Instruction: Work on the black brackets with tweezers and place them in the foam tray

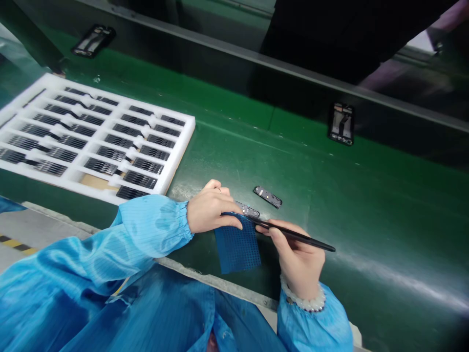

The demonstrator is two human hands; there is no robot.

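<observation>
My left hand (210, 208) is closed, pinching a small black component (248, 210) and the top edge of a blue gridded sheet (237, 248) that lies on the green belt (330, 195). My right hand (298, 259) grips black tweezers (293, 235) like a pen, their tip touching the small component. A second small black part (267, 196) lies loose on the belt just beyond the tweezers' tip. Both arms wear blue sleeves, and a bead bracelet circles the right wrist.
A white foam tray (181, 142) with several rows of black parts sits at the left on the belt. Two phone frames (341, 123) (94, 40) lie at the belt's far side. A person in dark clothing (348, 34) stands across the line.
</observation>
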